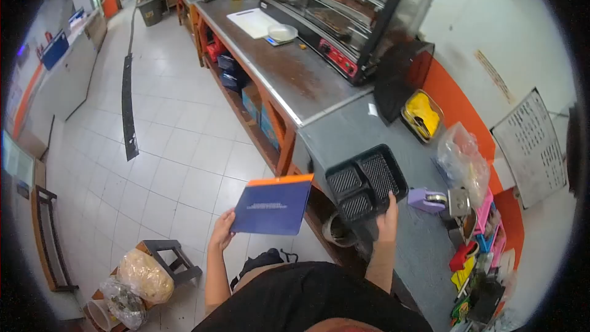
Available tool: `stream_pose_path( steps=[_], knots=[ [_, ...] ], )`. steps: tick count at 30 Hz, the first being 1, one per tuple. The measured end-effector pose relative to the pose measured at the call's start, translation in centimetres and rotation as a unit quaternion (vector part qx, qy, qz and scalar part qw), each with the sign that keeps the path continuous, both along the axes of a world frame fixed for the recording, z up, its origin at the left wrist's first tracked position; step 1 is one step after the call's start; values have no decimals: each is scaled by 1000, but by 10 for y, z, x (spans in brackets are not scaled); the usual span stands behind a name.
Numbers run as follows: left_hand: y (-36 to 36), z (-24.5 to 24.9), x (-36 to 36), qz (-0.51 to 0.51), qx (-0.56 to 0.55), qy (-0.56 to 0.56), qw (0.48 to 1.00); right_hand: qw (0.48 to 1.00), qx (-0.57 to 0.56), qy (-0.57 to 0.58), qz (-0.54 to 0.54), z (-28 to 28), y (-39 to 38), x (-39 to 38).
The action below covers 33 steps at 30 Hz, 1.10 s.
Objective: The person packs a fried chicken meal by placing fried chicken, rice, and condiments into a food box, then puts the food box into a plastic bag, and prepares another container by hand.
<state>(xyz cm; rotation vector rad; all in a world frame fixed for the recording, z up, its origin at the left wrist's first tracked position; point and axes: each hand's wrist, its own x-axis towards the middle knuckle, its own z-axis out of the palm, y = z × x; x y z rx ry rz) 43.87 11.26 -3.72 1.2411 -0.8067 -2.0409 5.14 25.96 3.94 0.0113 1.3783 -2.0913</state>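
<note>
My left hand (222, 229) grips a flat dark blue cardboard piece (270, 206) by its left edge. An orange band runs along the top of this piece, and small white print shows in its middle. My right hand (387, 215) is closed on the near right rim of a black compartment food tray (367, 182), its thumb over the edge. The tray has three ribbed compartments with nothing in them, and it overlaps the grey counter's front edge in this view.
On the grey counter (326, 135) are a purple tape dispenser (424, 200), a plastic bag (462, 158) and a container with yellow cloth (423, 114). A glass display warmer (344, 18) stands farther back. Bags (145, 275) lie on a stool at lower left.
</note>
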Motion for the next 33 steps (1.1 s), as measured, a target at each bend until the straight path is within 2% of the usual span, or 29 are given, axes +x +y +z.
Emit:
stream_pose_path(
  steps=[2, 6, 7, 9, 10, 12, 13, 15, 16, 18, 19, 20, 21, 22, 24, 25, 26, 27, 28, 29, 30, 31, 32, 33],
  knots=[
    [-37, 21, -4, 17, -30, 23, 999, 992, -118, -30, 21, -29, -48, -21],
    [-102, 40, -25, 43, -75, 75, 993, 988, -112, -108, 12, -40, -131, -32],
    [-114, 43, -31, 50, -82, 78, 992, 987, -118, -106, 20, -39, -149, -32],
    [-145, 48, -41, 94, -41, 156, 982, 996, -88, 6, 7, -41, -190, -32],
    [-160, 52, -44, 115, -13, 178, 977, 996, -91, 6, 10, -41, -211, -33],
    [-194, 41, -43, 114, 8, 203, 972, 998, -17, 50, -45, -41, -252, -34],
    [-211, 38, -43, 110, 29, 230, 966, 998, -20, 46, -43, -41, -272, -33],
    [-242, 38, -47, 133, 35, 224, 965, 987, 50, 62, -138, -38, -314, -33],
    [-254, 38, -43, 156, 53, 210, 964, 988, 50, 52, -138, -47, -328, -42],
    [-288, 31, -38, 159, 45, 211, 963, 934, 270, 176, -155, -69, -359, -63],
    [-298, 30, -36, 165, 50, 221, 960, 934, 277, 169, -153, -68, -371, -56],
    [-312, 32, -34, 184, 59, 190, 963, 800, 466, 299, -232, -63, -385, -53],
    [-323, 35, -32, 186, 64, 189, 962, 603, 618, 411, -292, -50, -398, -48],
    [-336, 39, -30, 190, 36, 183, 964, 600, 618, 416, -291, -37, -409, -44],
    [-364, 40, -30, 206, 3, 167, 964, 676, 374, 599, -210, -4, -431, -28],
    [-379, 48, -35, 207, 6, 168, 964, 783, 244, 567, -80, 15, -450, -13],
    [-395, 64, -43, 210, -23, 144, 967, 855, 106, 506, 53, 36, -472, 9],
    [-410, 77, -51, 210, -50, 117, 969, 828, 99, 538, 123, 61, -490, 36],
    [-427, 86, -65, 244, -58, 103, 963, 816, 25, 547, 183, 76, -510, 58],
    [-446, 84, -67, 234, -52, 94, 966, 842, -50, 472, 255, 92, -529, 80],
    [-465, 78, -68, 183, -90, 97, 974, 856, -126, 389, 316, 103, -545, 94],
    [-486, 75, -69, 128, -131, 103, 978, 864, -120, 384, 303, 107, -562, 98],
    [-506, 76, -72, 110, -132, 100, 980, 832, -92, 446, 317, 111, -580, 100],
    [-526, 78, -76, 100, -183, 81, 975, 796, -61, 505, 328, 115, -595, 102]
  ],
)
